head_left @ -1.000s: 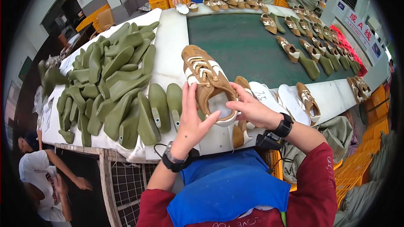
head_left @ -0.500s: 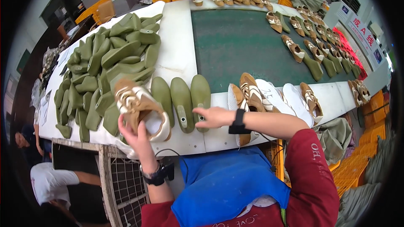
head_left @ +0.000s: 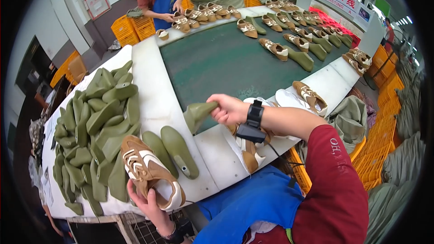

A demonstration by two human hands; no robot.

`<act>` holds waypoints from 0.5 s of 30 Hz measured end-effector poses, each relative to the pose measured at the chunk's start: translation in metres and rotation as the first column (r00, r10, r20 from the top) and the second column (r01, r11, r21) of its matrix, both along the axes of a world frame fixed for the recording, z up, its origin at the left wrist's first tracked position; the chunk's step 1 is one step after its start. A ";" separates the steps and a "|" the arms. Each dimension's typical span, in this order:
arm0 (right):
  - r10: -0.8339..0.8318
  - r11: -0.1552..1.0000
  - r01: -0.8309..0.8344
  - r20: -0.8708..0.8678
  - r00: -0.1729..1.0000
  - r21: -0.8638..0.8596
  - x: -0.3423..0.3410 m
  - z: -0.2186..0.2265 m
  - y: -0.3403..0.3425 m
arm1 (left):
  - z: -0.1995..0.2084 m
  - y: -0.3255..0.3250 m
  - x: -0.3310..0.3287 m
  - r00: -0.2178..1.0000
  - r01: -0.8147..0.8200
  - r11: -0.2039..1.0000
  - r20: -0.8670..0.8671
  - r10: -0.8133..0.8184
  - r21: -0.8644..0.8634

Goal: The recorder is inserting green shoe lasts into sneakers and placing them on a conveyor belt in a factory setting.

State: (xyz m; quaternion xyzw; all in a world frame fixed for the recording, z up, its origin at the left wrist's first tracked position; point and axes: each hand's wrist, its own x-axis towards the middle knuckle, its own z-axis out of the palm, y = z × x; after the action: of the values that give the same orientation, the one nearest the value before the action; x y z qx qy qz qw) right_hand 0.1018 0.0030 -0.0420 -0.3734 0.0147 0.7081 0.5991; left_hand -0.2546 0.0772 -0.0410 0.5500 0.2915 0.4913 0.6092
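My left hand [head_left: 151, 208] is closed on the heel end of a brown and white sneaker [head_left: 143, 165], laces up, its collar opening toward me. Between the fingertips of my right hand [head_left: 228, 109] is one end of a green shoe last [head_left: 195, 115], tilted over the border of the white tabletop and the green belt. Two more green lasts [head_left: 178, 150] lie side by side on the white top, just right of the sneaker. Near my right wrist, sneakers [head_left: 246, 149] and white insole-shaped pieces [head_left: 289, 101] lie along the edge, partly hidden by my arm.
A big heap of green lasts [head_left: 104, 122] covers the left side of the table. The green belt [head_left: 203, 65] carries rows of sneakers paired with lasts [head_left: 300, 58]. Across it, a co-worker in a blue apron [head_left: 163, 3] handles sneakers. Orange crates [head_left: 382, 140] stand at right.
My right hand has lifted a last from the row of three and carried it up. The sneaker remains in my left hand. The view has swung right, bringing more of the co-worker into sight.
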 end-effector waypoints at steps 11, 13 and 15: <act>0.289 0.905 -0.158 0.843 -0.453 -0.395 0.189 -0.020 0.021 | 0.074 0.074 0.094 0.940 0.292 0.944 -0.227 -0.253 0.155; 0.370 0.862 -0.138 0.793 -0.484 -0.487 0.217 -0.077 0.021 | 0.083 0.096 0.151 0.906 0.381 0.918 -0.244 -0.347 0.111; 0.441 0.705 -0.297 0.726 -0.528 -0.644 0.229 -0.139 0.019 | 0.071 0.125 0.213 0.882 0.431 0.900 -0.241 -0.406 0.061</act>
State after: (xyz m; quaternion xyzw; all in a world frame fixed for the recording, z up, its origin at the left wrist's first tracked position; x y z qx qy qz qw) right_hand 0.3305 0.0220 -0.1811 -0.7703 -0.5743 0.2766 0.0140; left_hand -0.0415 0.2019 0.0302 0.6848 0.2040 0.2989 0.6325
